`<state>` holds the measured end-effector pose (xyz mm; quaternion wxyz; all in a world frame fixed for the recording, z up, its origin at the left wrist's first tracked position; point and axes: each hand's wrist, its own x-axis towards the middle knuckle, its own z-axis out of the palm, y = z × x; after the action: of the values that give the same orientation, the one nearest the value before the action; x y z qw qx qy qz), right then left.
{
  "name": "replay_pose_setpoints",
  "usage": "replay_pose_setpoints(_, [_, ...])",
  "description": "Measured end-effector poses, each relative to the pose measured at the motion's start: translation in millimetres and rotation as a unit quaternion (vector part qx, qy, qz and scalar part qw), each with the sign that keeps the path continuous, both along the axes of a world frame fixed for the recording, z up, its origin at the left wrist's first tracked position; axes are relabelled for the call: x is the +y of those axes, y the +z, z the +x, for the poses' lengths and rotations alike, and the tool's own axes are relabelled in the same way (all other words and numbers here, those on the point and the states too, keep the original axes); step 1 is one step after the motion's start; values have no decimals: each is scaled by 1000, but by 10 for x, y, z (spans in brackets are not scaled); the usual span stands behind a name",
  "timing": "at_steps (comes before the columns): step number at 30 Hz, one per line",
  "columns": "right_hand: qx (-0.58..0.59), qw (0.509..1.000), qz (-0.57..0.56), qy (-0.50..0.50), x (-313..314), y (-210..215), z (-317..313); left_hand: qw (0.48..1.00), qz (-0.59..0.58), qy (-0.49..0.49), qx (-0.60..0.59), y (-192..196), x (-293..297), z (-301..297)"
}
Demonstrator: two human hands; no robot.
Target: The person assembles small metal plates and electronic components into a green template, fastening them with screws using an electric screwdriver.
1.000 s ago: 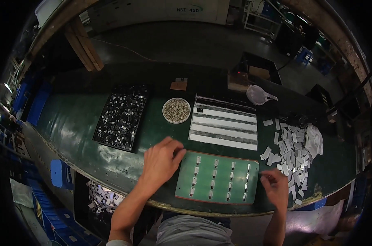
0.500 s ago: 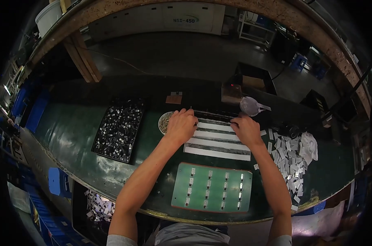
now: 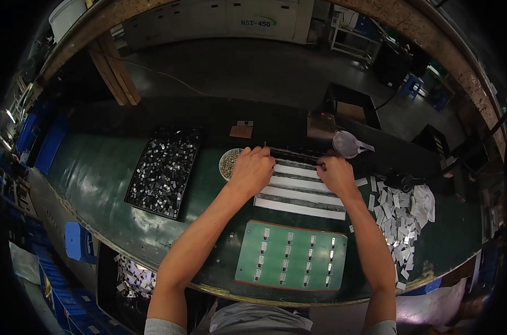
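My left hand (image 3: 254,169) and my right hand (image 3: 336,174) are at the far corners of a panel of alternating white and dark strips (image 3: 301,196). Their fingers are closed around the two ends of a black strip (image 3: 295,156) along its far side; the fingertips are partly hidden. Touching or close beside my left hand is a round white bowl (image 3: 228,165) of small metal pieces. Nearer to me lies a green board (image 3: 276,268), with small white and metal parts standing on it in rows.
A black tray (image 3: 163,173) of small dark and silver parts lies at left. At right are a heap of flat grey-white pieces (image 3: 396,223) and a crumpled white cloth (image 3: 422,204). A pale scoop-like cup (image 3: 347,144) stands behind my right hand, near a clear box (image 3: 321,124).
The whole view has shifted slightly. Both hands stay at the far side of the striped panel, with only small finger movement.
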<state>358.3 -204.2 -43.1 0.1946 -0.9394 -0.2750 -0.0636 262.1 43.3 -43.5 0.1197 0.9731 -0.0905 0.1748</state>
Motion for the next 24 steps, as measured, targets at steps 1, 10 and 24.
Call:
replay_pose_setpoints(1, [0,1000,-1,1,-9,-6,-4,1000,6,-6,-16,-12,1,-6])
replay_pose_setpoints(10, [108,975,194,-15,-247,136,-127,990,-135,-33,-34,182,-35,-224])
replay_pose_setpoints(24, [189,969,86,136,-108,472,-1495,971,-224,-82,27,190,-193,-1337])
